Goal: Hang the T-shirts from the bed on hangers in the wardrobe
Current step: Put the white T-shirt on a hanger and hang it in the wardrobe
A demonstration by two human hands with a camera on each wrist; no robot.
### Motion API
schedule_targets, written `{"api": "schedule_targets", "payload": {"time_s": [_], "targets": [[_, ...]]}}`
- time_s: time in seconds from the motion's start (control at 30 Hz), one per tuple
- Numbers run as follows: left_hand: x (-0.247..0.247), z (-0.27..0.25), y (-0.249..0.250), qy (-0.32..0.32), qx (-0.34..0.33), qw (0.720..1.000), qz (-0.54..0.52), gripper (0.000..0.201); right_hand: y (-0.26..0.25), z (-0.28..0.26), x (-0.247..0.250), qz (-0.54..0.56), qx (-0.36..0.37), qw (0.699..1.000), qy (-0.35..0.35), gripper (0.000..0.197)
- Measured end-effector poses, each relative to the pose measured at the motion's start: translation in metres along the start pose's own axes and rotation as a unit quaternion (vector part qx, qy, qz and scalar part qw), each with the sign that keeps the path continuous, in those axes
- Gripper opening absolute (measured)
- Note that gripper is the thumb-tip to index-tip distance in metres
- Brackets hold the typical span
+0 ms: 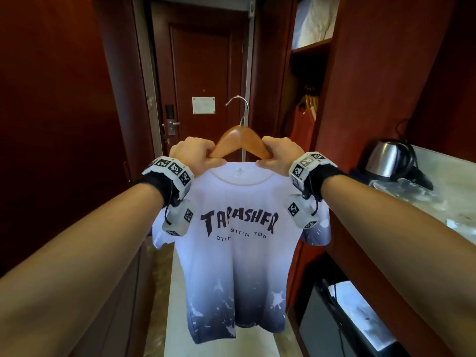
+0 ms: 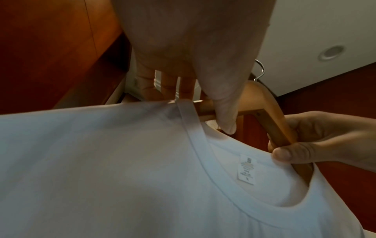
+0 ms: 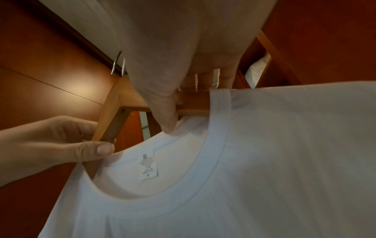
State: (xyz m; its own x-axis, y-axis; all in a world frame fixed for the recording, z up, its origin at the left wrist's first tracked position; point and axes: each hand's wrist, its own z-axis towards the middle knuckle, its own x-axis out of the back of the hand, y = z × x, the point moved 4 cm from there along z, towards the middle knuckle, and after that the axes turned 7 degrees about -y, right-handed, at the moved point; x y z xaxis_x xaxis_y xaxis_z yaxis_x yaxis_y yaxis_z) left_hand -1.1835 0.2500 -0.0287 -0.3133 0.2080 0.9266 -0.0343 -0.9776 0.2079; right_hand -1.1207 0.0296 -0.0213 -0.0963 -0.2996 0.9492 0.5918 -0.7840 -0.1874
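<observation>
Head view: both hands' fingers curl around the wooden hanger (image 1: 240, 140), pinching the T-shirt (image 1: 239, 253) collar.

"TARASHER" and, partly folded, "OTIN… SITIN TOP" on the T-shirt (image 1: 239, 243) front.

Shirt on hanger, held up mid-corridor, facing the door.
Left hand (image 1: 192, 152) and right hand (image 1: 280, 153) flank hanger (image 1: 240, 136) above T-shirt (image 1: 237, 266); door (image 1: 203, 73) behind, wardrobe (image 1: 309, 104) right, kettle (image 1: 389, 158) on counter (image 1: 453, 181) far right.
</observation>
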Motion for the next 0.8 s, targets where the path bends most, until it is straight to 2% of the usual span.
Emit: {"api": "schedule_targets", "payload": {"time_s": [0.3,0.5,0.8], "targets": [[-0.065,0.189,-0.051,-0.017,-0.015,0.999,0.023,0.035,0.09,0.184,-0.052,0.004,0.002,1.0,-0.02,0.023],[-0.079,0.318,-0.072,-0.005,-0.014,0.998,0.055,0.038,0.141,0.306,-0.049,-0.021,0.008,1.0,-0.02,0.023],[-0.121,0.478,-0.119,0.001,-0.03,0.997,0.069,0.041,0.193,0.443,-0.057,-0.093,-0.018,0.995,0.008,0.021]]}}
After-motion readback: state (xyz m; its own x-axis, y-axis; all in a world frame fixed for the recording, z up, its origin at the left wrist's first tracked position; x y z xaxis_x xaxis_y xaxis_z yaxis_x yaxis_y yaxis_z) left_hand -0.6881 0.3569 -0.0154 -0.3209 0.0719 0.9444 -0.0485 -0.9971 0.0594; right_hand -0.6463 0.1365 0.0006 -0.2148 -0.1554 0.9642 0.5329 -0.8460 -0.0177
